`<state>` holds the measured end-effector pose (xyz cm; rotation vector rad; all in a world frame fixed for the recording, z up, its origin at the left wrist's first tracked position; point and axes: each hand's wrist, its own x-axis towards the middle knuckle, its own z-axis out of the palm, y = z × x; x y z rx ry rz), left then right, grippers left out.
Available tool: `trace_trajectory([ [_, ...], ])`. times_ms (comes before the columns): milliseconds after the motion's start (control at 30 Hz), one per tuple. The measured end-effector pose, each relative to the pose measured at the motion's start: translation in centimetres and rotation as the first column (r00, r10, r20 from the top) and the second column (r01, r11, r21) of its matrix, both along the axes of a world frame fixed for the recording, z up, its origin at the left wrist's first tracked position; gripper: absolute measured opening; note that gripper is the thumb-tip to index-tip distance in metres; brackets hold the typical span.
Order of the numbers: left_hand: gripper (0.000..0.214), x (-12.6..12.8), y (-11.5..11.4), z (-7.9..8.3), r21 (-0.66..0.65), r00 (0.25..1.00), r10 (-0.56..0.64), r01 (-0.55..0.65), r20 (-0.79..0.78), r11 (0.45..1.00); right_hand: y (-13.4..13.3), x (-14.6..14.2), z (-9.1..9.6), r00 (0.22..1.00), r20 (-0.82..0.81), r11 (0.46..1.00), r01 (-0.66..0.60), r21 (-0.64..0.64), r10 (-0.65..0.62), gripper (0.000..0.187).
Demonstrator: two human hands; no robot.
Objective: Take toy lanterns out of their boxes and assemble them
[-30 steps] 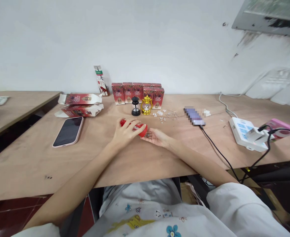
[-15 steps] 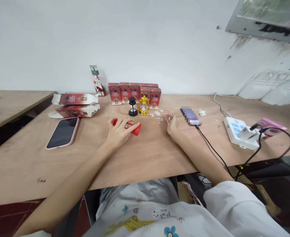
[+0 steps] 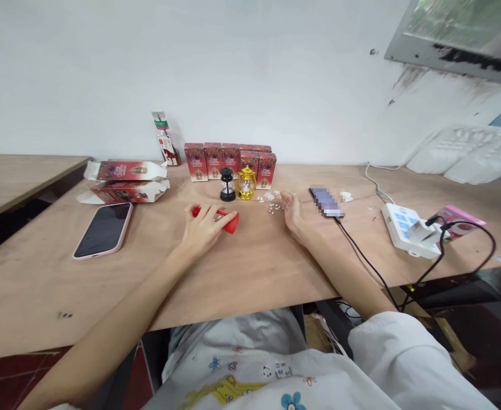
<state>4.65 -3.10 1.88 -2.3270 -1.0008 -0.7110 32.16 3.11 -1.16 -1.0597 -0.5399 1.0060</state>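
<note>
My left hand is closed around a small red lantern, which lies on its side on the table; the fingers cover its middle. To the right, my right hand rests on its edge with the fingers stretched out. Beside its fingertips lie several small silvery button cells, and white scraps are scattered just behind them. A black lantern and a gold lantern stand upright beyond my hands.
Several red printed boxes stand along the wall. Opened boxes lie at left, near a pink-edged phone. A bottle stands behind. On the right are a cabled phone, a white power strip and a pink box.
My right hand has straightened its fingers and set its edge down beside the button cells, which sit closer together. My left hand keeps its hold on the red lantern. The view has shifted slightly.
</note>
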Motion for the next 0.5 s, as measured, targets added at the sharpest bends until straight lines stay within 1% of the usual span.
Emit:
trace_trajectory([
  [100, 0.047, 0.1, -0.2, 0.2, -0.076, 0.997, 0.065, -0.068, -0.044, 0.995, -0.2, -0.2, 0.2, 1.0, 0.012, 1.0, -0.022, 0.019, 0.022, 0.032],
  [200, 0.053, 0.1, 0.0, 0.0, -0.095, 0.99, 0.141, -0.14, 0.0, 0.986, -0.4, -0.6, 0.3, 0.999, 0.025, 0.999, -0.036, 0.032, 0.035, 0.031],
  [300, 0.049, 0.1, 1.1, -0.5, -0.081, 0.983, 0.171, -0.165, 0.074, 0.983, -0.6, -0.9, 0.3, 0.996, 0.083, 0.999, -0.028, 0.025, 0.025, 0.031],
  [367, 0.045, 0.2, 2.5, -0.8, -0.083, 0.986, 0.156, -0.15, 0.062, 0.985, -1.1, -1.2, 0.3, 0.983, 0.186, 1.0, -0.013, 0.025, 0.008, 0.026],
  [400, 0.045, 0.3, 3.4, -0.8, -0.089, 0.988, 0.145, -0.14, 0.047, 0.986, -1.5, -1.4, 0.4, 0.959, 0.283, 0.999, -0.017, 0.043, 0.004, 0.023],
  [433, 0.045, 0.4, 4.3, -0.8, -0.095, 0.991, 0.132, -0.129, 0.031, 0.987, -2.0, -1.6, 0.4, 0.914, 0.406, 0.996, -0.042, 0.075, 0.008, 0.022],
  [467, 0.045, 0.6, 5.2, -0.8, -0.098, 0.992, 0.124, -0.122, 0.012, 0.988, -2.8, -2.0, 0.6, 0.844, 0.535, 0.989, -0.092, 0.114, 0.017, 0.025],
  [500, 0.046, 0.9, 6.2, -0.8, -0.095, 0.992, 0.122, -0.123, -0.014, 0.988, -3.7, -2.3, 0.8, 0.748, 0.663, 0.976, -0.163, 0.144, 0.027, 0.031],
])
